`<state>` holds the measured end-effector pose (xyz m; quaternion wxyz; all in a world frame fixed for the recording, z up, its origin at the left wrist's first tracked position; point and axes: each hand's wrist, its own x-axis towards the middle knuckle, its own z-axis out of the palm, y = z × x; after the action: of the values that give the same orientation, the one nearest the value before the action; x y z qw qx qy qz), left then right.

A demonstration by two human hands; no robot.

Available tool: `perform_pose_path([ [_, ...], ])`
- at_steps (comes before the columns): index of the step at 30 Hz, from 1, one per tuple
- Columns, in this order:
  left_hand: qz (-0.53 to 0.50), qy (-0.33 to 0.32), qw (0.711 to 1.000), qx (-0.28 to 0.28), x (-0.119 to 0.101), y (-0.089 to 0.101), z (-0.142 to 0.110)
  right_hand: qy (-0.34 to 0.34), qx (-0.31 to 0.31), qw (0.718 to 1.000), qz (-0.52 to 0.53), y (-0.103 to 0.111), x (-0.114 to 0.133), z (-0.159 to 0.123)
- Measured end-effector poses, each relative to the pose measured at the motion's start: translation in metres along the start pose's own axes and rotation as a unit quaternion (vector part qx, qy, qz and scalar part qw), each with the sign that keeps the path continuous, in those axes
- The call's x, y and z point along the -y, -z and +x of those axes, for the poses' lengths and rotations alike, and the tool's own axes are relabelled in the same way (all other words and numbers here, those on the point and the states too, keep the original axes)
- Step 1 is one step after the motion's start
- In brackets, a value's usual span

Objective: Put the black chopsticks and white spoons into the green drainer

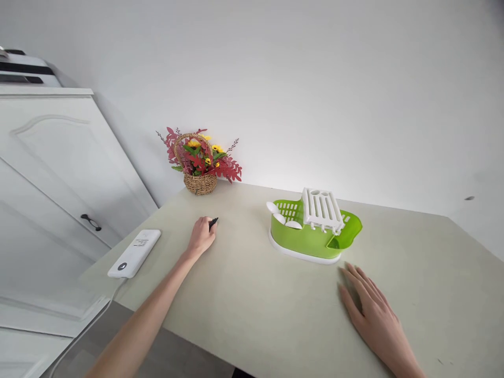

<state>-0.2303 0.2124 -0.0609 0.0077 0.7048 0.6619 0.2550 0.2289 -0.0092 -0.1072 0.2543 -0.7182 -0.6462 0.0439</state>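
Observation:
My left hand (202, 234) rests on the table, closed around a slim black pen-like object (213, 224); only its end shows past the fingers. To the right stands a green plastic cutlery holder (303, 240) on a white base. Several white spoons (293, 224) lean in its left end, bowls up. A white slotted rack (323, 208) with small hooks sits across its top. My right hand (372, 310) lies on the table just in front of the holder's right end, fingers stretched out and holding nothing. It appears apart from the holder.
A wicker basket (200, 184) of red leaves and yellow flowers stands at the back left by the wall. A white power bank (136, 253) with a cable (88, 324) hanging off the table lies at the left edge. White cabinets (47, 173) stand beyond it.

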Motion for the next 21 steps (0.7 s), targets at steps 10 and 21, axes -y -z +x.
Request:
perform_pose_path([
  [10, -0.025, -0.041, 0.998, -0.042, 0.006, -0.006, -0.004, 0.002, -0.005, 1.000, 0.002, 0.000, 0.001, 0.001],
  [21, -0.044, -0.069, 0.994, -0.077, -0.047, 0.026, -0.004, 0.016, -0.012, 1.000, 0.016, -0.003, -0.002, 0.002],
])
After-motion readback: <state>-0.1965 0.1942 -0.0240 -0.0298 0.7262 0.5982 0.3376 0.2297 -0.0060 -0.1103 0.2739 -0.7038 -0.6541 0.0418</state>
